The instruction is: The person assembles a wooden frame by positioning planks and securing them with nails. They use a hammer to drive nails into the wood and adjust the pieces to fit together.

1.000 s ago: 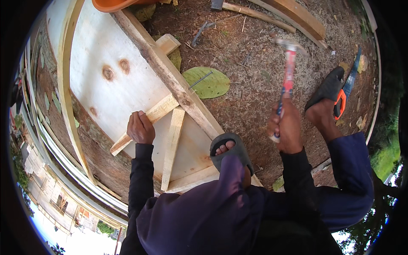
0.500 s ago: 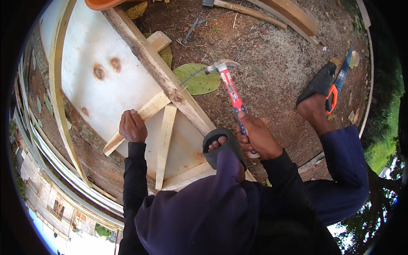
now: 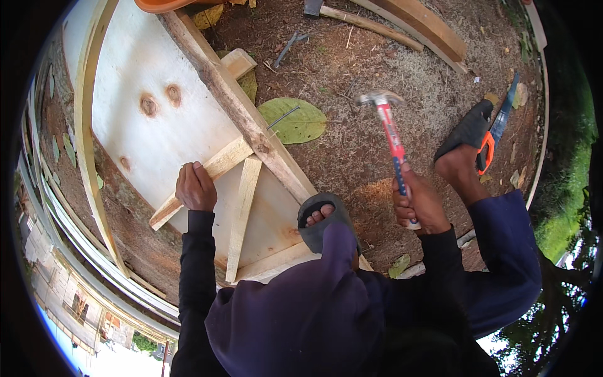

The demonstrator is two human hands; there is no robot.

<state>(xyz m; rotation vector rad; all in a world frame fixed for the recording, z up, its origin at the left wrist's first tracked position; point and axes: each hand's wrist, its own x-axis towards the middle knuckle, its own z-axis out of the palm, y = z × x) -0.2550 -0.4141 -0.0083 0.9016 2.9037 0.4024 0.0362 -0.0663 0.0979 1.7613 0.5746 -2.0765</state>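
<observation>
My right hand [image 3: 424, 200] is wrapped round the grip of a claw hammer [image 3: 392, 132] with a red and blue handle. The hammer's head is up and to the right of a long nail [image 3: 284, 117], clear of it. That nail sticks out of the outer face of a rough timber beam [image 3: 232, 107]. A short wooden strut [image 3: 229, 158] meets the beam's inner face opposite the nail. My left hand [image 3: 196, 187] is closed round the strut's lower part. A second strut [image 3: 244, 220] runs from near that joint toward me. My sandalled foot [image 3: 321, 217] rests on the beam's near end.
A pale plywood sheet [image 3: 151, 138] lies under the frame. To the right, a handsaw [image 3: 500, 119] with an orange handle lies beside my other foot [image 3: 463, 135]. A wooden-handled tool [image 3: 370, 26] and curved timbers [image 3: 421, 26] are at the top. An orange container [image 3: 160, 5] sits top left.
My right hand has swung the hammer away from the nail, to the right. The nail still sticks out of the beam. My left hand keeps its place on the strut.
</observation>
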